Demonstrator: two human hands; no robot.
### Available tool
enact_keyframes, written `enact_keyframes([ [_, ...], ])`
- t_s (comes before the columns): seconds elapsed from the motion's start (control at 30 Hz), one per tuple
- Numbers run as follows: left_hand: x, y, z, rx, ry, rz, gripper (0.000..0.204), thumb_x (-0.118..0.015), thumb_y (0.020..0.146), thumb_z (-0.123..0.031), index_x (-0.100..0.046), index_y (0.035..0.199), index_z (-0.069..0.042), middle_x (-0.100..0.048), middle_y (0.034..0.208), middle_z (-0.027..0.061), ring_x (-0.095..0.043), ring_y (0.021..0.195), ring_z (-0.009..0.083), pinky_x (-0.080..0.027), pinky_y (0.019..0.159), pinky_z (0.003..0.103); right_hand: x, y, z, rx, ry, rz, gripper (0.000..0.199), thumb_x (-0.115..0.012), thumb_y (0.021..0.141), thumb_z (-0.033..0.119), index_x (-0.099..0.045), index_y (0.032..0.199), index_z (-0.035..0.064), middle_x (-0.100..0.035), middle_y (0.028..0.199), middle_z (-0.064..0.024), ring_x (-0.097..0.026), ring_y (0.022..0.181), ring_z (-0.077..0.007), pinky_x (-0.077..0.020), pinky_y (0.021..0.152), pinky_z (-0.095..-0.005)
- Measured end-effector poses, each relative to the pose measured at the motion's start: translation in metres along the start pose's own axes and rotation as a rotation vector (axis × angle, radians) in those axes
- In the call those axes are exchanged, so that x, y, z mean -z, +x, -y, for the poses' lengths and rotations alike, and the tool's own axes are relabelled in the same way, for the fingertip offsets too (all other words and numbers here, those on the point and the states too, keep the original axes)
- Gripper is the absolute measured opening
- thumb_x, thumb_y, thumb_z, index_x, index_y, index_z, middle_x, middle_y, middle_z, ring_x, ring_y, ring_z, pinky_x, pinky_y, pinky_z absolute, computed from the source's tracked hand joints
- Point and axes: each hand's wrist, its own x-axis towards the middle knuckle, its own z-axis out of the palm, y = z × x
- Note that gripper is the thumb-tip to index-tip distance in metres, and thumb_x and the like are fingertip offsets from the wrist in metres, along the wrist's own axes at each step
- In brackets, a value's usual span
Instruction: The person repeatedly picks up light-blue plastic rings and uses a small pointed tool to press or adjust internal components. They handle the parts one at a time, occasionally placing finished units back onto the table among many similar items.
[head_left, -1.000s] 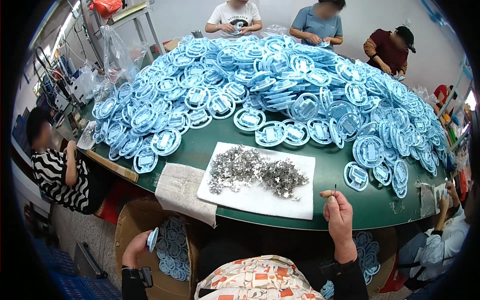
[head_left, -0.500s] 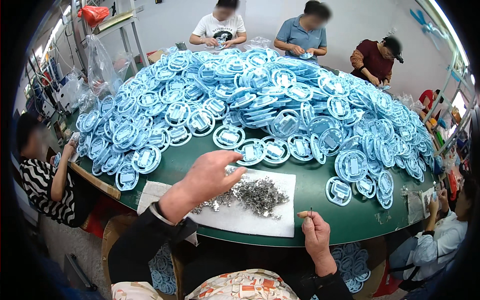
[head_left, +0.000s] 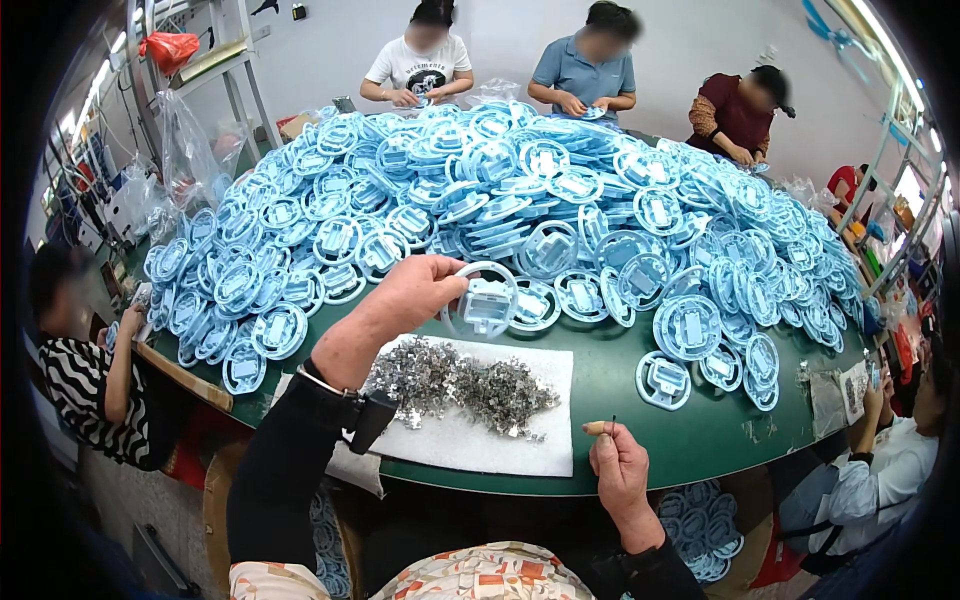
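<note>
My left hand (head_left: pixel 412 296) is closed on the edge of a round light-blue plastic part (head_left: pixel 490 308), tilted up above the table at the near side of the pile. The part has a ring-shaped rim and a raised block in its middle. Below it, small silvery metal pieces (head_left: pixel 508 396) lie heaped on a white sheet (head_left: pixel 490 458). To the right of the sheet, my right hand (head_left: pixel 622 474) has its fingers pressed together around a thin dark pin-like tool (head_left: pixel 613 424), mostly hidden in the grip. A tan cover sits on one fingertip.
A large pile of the same blue parts (head_left: pixel 545 160) covers most of the green table (head_left: pixel 720 445). Cardboard boxes of blue parts (head_left: pixel 700 520) stand below its near edge on both sides. Several people work around the table. A metal rack (head_left: pixel 900 190) stands right.
My left hand has taken hold of a blue ring-shaped part from the pile's near edge and lifted it. The right hand keeps its grip. The whole view has shifted slightly.
</note>
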Motion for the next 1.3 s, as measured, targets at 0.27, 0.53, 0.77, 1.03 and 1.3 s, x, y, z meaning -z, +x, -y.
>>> enact_keyframes([
  [0.27,-0.025,-0.084,0.006,0.099,-0.52,0.19,0.035,-0.061,0.1,-0.018,-0.065,0.128,0.003,-0.073,0.105,0.008,-0.071,0.086,0.0108,-0.06,0.08,0.028,-0.013,0.003,0.033,-0.065,0.165,0.011,0.024,-0.054,0.107,0.019,-0.063,0.117,-0.001,-0.058,0.081,0.0011,-0.05,0.064,-0.0037,-0.0415,0.058,-0.0181],
  [0.53,-0.056,-0.128,0.03,0.127,-0.572,0.336,0.035,-0.06,0.102,-0.016,-0.062,0.131,0.002,-0.071,0.107,0.006,-0.067,0.089,0.0091,-0.057,0.082,0.027,-0.032,-0.004,0.063,-0.183,0.374,0.166,0.03,-0.061,0.103,0.018,-0.059,0.125,-0.0028,-0.068,0.097,-0.0035,-0.053,0.071,-0.004,-0.045,0.064,-0.0179],
  [0.77,-0.109,-0.182,0.068,0.177,-1.106,0.348,0.058,-0.064,0.102,-0.017,-0.039,0.15,0.004,-0.062,0.131,0.0097,-0.062,0.114,0.0123,-0.052,0.098,0.028,-0.015,-0.038,0.048,-0.51,0.49,0.214,0.016,-0.062,0.102,0.015,-0.058,0.112,0.0018,-0.069,0.09,-0.0086,-0.064,0.068,-0.0092,-0.0411,0.053,-0.0179],
  [1.03,-0.104,-0.199,0.094,0.211,-1.138,0.155,0.034,-0.055,0.106,-0.02,-0.058,0.134,-0.001,-0.069,0.115,0.0053,-0.065,0.102,0.0092,-0.054,0.092,0.026,-0.031,-0.022,0.059,-0.33,0.115,0.252,0.02,-0.066,0.099,0.009,-0.064,0.114,-0.0037,-0.069,0.087,-0.0031,-0.062,0.071,-0.0077,-0.0456,0.059,-0.0205],
  [1.3,-0.096,-0.201,0.094,0.272,-0.765,0.215,0.026,-0.06,0.1,-0.018,-0.067,0.116,0.002,-0.072,0.098,0.0046,-0.066,0.086,0.007,-0.055,0.078,0.024,-0.114,0.053,0.074,0.253,-0.579,0.416,0.016,-0.074,0.086,0.008,-0.071,0.101,0.0071,-0.064,0.084,-0.0107,-0.068,0.073,-0.0302,-0.0544,0.063,-0.0369],
])
